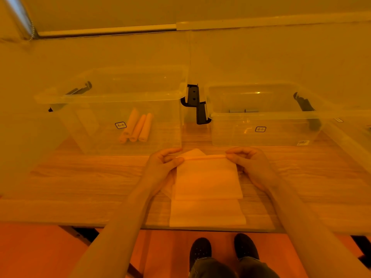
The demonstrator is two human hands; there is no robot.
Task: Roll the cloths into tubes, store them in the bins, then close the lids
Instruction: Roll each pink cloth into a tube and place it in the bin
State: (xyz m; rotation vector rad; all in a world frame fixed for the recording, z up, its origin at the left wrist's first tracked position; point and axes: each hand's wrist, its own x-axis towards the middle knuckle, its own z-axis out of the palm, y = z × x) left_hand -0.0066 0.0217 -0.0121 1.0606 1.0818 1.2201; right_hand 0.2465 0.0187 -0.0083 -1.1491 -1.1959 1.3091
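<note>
A pale cloth [206, 179] lies flat on the wooden table, its far edge turned into a thin roll [202, 157]. My left hand [163, 163] pinches the roll's left end and my right hand [248, 161] pinches its right end. Under it a second flat cloth [206, 214] reaches the table's near edge. The left clear bin [112, 97] stands open and holds three rolled cloth tubes [138, 127]. In the right clear bin [267, 115], also open, two grey-blue rolls [244, 110] lie at the back.
Black latch handles [195, 103] hang between the two bins, with others at the outer ends [305, 104]. A clear lid [349, 141] leans at the far right. My shoes [224, 249] show on the floor below the table's near edge [100, 225].
</note>
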